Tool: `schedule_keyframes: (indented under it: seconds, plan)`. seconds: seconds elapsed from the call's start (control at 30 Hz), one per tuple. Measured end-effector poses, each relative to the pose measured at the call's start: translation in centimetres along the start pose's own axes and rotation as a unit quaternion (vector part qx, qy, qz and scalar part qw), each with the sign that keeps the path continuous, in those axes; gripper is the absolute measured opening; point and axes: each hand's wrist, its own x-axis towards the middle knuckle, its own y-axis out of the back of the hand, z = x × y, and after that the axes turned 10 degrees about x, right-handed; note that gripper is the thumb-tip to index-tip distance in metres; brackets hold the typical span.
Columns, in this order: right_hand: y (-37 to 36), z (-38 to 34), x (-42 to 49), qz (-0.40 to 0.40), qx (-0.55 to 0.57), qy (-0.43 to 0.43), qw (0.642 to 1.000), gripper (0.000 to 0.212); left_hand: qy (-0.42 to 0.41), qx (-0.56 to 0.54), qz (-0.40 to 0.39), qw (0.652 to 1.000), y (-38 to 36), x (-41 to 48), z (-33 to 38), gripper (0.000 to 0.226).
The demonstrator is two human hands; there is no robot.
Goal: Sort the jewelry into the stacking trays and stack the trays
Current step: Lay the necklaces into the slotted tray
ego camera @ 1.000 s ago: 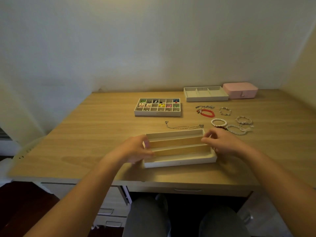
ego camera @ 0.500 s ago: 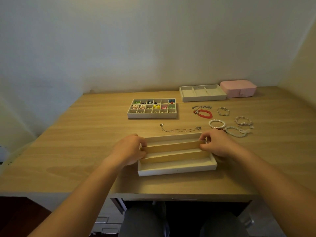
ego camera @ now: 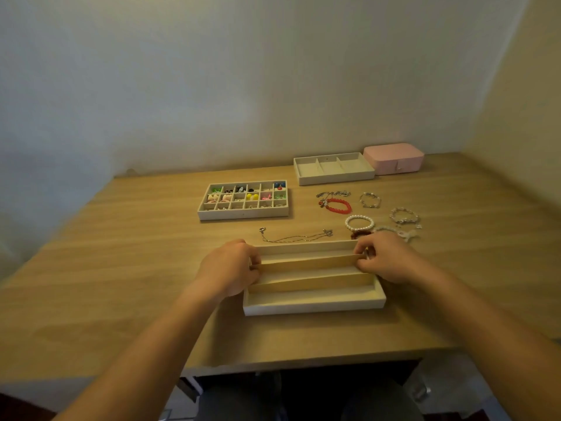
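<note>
Long white rectangular tray (ego camera: 312, 303): near centre of light wooden table (ego camera: 121, 268), lying flat, long side toward near edge; two tan strips run lengthwise inside.
Far tan divider strip (ego camera: 306, 262): spans tray left to right, leaning slightly, one hand at each end.
Left hand (ego camera: 227, 271): fingers curled, grasping left end of far tan divider strip at tray's left wall.
Right hand (ego camera: 385, 258): thumb and fingertips pinching right end of same strip.
White grid tray (ego camera: 243, 213): farther back, left of loose jewelry; many small compartments with coloured pieces, too small to identify.
White three-compartment tray (ego camera: 334, 178): far right, just beside pink rounded box (ego camera: 393, 158); contact cannot be told.
Thin silver chain necklace (ego camera: 296, 237): on table just beyond long tray's far wall.
Red bead bracelet (ego camera: 339, 206), white pearl bracelet (ego camera: 359, 222): loose on table, right of grid tray, beyond right hand.
Paler bracelets: farther right, blurred.
</note>
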Motion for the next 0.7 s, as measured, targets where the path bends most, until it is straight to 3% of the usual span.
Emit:
schedule_keyframes:
  seconds: [0.23,0.4,0.53,0.7]
  plan:
    - [0.6,0.1,0.6,-0.024,-0.009,-0.001,1.0,0.012,-0.017,-0.011,-0.079,0.997,1.0,0.8,-0.7,0.019]
    - [1.6,-0.1,1.2,-0.014,0.046,0.001,0.999,0.018,0.008,-0.089,-0.122,0.989,2.0,1.6,-1.2,0.026]
    - [2.4,-0.5,2.7,0.024,0.072,0.014,0.997,0.016,0.027,-0.113,-0.081,0.99,2.6,3.4,-1.6,0.021]
    - [2.0,-1.8,5.9,0.061,0.056,0.03,0.996,0.006,0.035,-0.062,0.004,0.997,2.5,6.4,-0.7,0.005]
